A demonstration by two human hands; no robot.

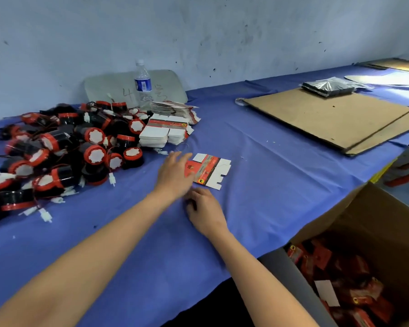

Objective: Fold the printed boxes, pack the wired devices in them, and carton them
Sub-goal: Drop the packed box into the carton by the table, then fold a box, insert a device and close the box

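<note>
Our left grip [175,173] spread flat on the unfolded printed box [210,172], right grip [204,210] at its six o'clock, curled, hold we cannot tell.

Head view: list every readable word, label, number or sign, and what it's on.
"4": handwritten on the grey rounded panel against the wall; the marks right of it are unreadable.
Blue label on the clear plastic water bottle: too blurred.
Print on the red, grey and white flat printed box on the blue cloth: too small; only a yellow-and-black logo shows.
Print on the red packed boxes in the brown cardboard carton: blurred.
</note>
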